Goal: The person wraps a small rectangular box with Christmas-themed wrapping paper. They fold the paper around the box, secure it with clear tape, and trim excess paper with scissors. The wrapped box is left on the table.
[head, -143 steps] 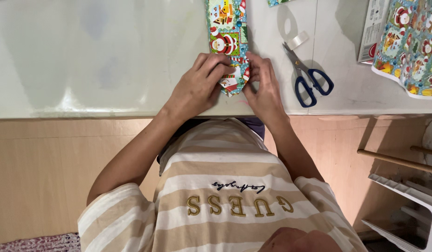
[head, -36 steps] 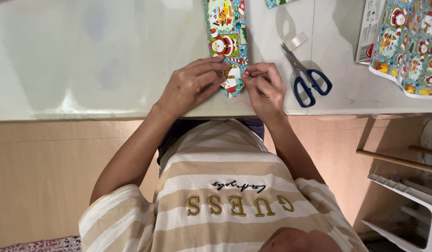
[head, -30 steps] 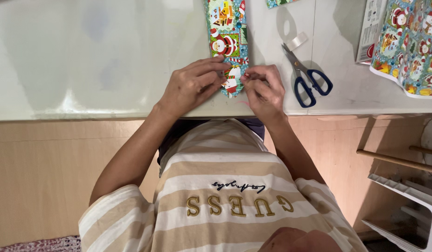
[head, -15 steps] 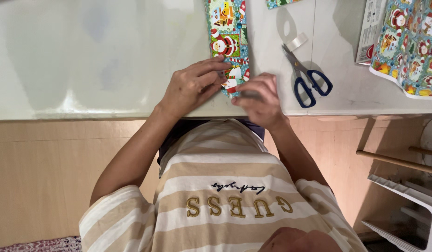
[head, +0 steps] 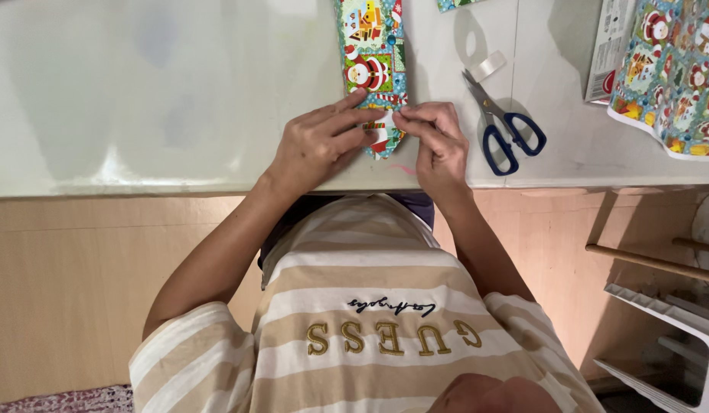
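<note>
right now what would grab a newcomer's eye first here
The bright festive-patterned wrapped parcel at the table's near edge, with the left hand and right hand pressing on its pointed end. Just right of them lie blue-handled scissors, with more wrapping paper at the far right.

The wrapped parcel [head: 373, 61] wears glossy printed paper. The table [head: 178, 99] is smooth, pale and shiny. The scissors [head: 501, 122] have bright metal blades and dark blue plastic handles. The tape roll [head: 488, 66] looks clear plastic.
</note>
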